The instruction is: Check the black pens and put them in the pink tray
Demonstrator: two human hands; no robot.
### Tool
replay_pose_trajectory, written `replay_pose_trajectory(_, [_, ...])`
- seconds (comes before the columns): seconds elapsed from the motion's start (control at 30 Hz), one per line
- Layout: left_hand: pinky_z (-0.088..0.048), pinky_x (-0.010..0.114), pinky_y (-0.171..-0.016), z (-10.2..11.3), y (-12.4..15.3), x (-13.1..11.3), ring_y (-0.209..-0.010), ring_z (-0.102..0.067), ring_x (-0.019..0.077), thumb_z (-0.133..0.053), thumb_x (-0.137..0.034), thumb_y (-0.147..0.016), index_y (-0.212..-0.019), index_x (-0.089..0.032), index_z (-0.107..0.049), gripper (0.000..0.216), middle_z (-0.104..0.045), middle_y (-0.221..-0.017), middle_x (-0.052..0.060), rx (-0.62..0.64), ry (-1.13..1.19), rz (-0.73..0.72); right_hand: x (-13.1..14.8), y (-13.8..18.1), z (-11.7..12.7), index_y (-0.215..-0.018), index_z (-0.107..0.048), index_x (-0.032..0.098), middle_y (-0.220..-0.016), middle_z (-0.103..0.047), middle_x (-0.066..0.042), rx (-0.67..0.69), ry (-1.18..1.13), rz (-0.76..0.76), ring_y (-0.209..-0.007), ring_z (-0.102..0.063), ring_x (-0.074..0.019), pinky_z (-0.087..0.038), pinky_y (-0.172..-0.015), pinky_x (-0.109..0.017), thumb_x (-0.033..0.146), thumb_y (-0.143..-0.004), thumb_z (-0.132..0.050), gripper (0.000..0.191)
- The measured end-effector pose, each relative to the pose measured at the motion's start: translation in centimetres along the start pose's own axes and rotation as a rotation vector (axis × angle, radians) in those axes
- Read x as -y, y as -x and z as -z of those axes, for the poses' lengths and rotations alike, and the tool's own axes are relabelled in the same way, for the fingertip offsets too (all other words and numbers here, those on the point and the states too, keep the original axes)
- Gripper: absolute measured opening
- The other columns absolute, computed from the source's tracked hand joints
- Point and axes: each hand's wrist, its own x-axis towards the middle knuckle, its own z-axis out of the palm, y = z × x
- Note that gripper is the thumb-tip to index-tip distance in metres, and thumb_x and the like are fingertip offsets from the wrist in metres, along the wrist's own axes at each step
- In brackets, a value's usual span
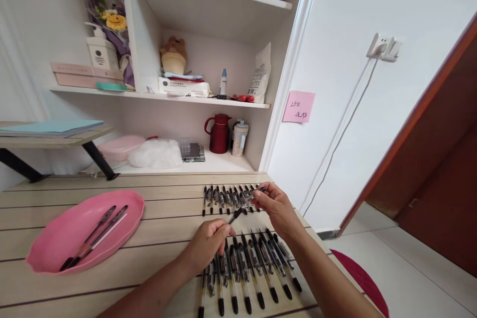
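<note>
Both my hands hold a clear-and-black pen (235,215) slantwise above the table. My left hand (208,244) pinches its lower end, while the fingers of my right hand (276,206) close on the upper, clear end. Whether the pen's parts are joined or separate is too small to tell. Under my hands, a front row of pens (247,278) lies side by side, with black ends toward me and loose clear caps with clips among them. Farther back is a second, smaller-looking row of pens and caps (222,199), partly covered by my right hand.
A pink tray (130,202) on the left holds a few pens. Behind the table are shelves (223,161) with a red jug (219,134) and a pale tumbler (239,138). A small raised stand (97,135) bears papers. A cable (337,144) runs down the right wall.
</note>
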Motion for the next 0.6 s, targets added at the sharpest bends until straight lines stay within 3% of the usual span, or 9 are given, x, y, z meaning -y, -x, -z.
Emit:
replay_pose_trajectory(0.1, [-0.024,0.02,-0.046,0.0,-0.1,0.1,-0.041,-0.033,0.0087,-0.039,-0.05,-0.077,-0.086,-0.012,-0.062,0.045,-0.046,-0.041,-0.005,-0.009,-0.017,-0.009,0.2,0.1,0.1,-0.079,-0.05,0.019,-0.063,-0.056,0.002,-0.003,-0.012,-0.004,-0.056,-0.054,-0.0117,-0.04,-0.052,-0.024,0.039,-0.061,-0.068,0.033])
replay_pose_trajectory(0.4, [-0.03,0.022,-0.051,-0.3,0.1,-0.1,-0.045,-0.04,0.0105,-0.037,-0.043,-0.08,-0.074,-0.014,-0.058,0.037,-0.046,-0.044,-0.005,-0.045,-0.104,-0.107,-1.4,1.0,-1.4,-0.075,-0.058,0.018,-0.058,-0.055,0.002,0.174,0.134,-0.037,-0.054,-0.051,-0.0115,-0.038,-0.051,-0.025,0.037,-0.061,-0.068,0.026])
replay_pose_trajectory(0.6, [-0.032,0.022,-0.053,-0.5,0.7,-1.2,-0.048,-0.041,0.0102,-0.035,-0.037,-0.082,-0.07,-0.015,-0.053,0.031,-0.043,-0.047,-0.005,-0.041,-0.118,-0.166,-1.5,1.7,-1.9,-0.076,-0.059,0.018,-0.06,-0.054,0.002,0.173,0.113,-0.011,-0.055,-0.05,-0.0104,-0.037,-0.053,-0.024,0.035,-0.066,-0.064,0.02])
